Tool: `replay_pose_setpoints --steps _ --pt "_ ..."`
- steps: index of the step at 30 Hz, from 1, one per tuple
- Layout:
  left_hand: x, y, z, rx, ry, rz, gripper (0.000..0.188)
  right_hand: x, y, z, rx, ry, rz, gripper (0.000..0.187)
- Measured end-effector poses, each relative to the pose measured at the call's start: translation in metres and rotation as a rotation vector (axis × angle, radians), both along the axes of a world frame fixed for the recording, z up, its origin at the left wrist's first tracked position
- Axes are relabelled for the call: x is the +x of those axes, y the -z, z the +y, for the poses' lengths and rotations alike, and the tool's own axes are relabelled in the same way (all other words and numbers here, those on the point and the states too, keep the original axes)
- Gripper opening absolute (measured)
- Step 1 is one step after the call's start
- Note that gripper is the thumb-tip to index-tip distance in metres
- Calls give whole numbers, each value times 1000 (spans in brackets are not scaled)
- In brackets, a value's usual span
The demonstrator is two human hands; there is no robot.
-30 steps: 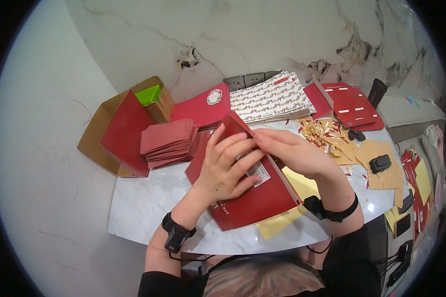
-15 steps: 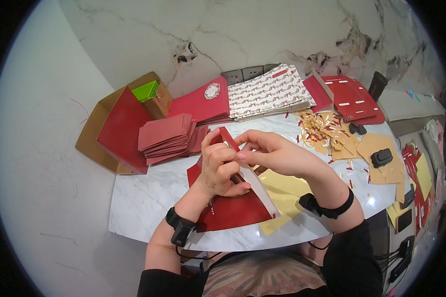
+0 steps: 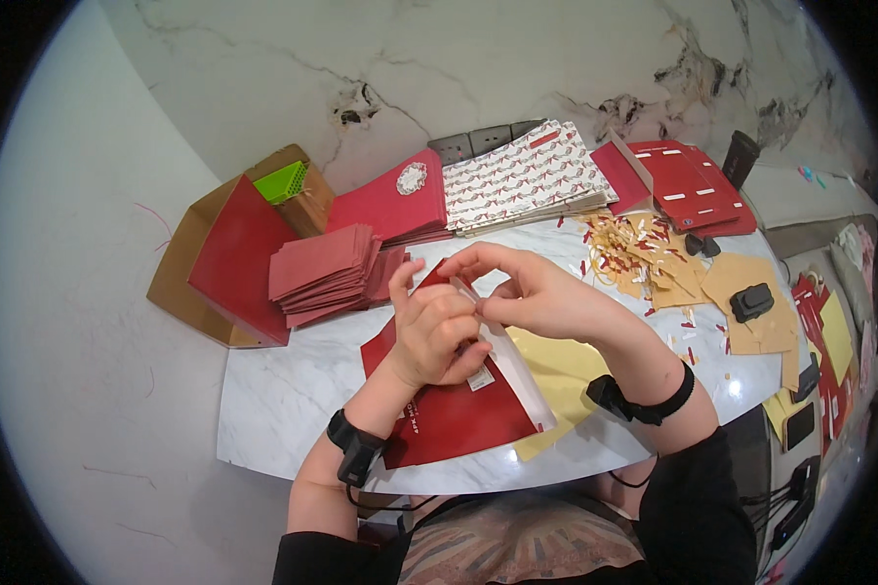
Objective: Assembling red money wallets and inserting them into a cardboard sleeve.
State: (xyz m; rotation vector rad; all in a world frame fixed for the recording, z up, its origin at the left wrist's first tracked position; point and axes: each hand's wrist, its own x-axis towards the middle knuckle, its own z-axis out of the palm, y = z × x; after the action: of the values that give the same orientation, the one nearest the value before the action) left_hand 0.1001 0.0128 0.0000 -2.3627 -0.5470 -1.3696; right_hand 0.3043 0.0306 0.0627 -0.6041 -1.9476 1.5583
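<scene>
A glossy red card folder (image 3: 463, 421) with a pale flap (image 3: 525, 385) along its right side is tilted in front of me. My left hand (image 3: 439, 327) is closed at its upper part, fingers curled, with the thumb by a small white label (image 3: 480, 378). At the flap's upper end, my right hand (image 3: 527, 292) pinches the edge between thumb and forefinger. Both hands nearly meet there, and the fingers hide the folder's top corner. Partly beneath the folder lies a yellow sheet (image 3: 563, 369) on the white marbled table (image 3: 283, 400).
Left stands an open red-and-brown box (image 3: 239, 258) beside a green basket (image 3: 281, 182). Small red envelopes (image 3: 317, 265), red sheets (image 3: 380, 205), patterned white sheets (image 3: 522, 177) and red cards (image 3: 702, 200) line the back. Paper scraps (image 3: 634, 252) and a black device (image 3: 751, 302) lie right.
My left fingers have loosened and shifted slightly, uncovering the white label. The folder now lies flatter and a little lower, while my right hand keeps its pinch.
</scene>
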Motion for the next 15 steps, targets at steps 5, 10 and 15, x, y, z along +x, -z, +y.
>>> replay_pose_setpoints --steps 5,10,15 --pt "-7 -12 8 -131 -80 -113 24 0 5 7 -24 -2 81 51" --pt "-16 -23 15 -254 -71 -104 29 5 -10 -2 -147 75 78 59" --pt "-20 -30 16 -436 23 -93 33 6 -15 -2 -226 53 16 50"
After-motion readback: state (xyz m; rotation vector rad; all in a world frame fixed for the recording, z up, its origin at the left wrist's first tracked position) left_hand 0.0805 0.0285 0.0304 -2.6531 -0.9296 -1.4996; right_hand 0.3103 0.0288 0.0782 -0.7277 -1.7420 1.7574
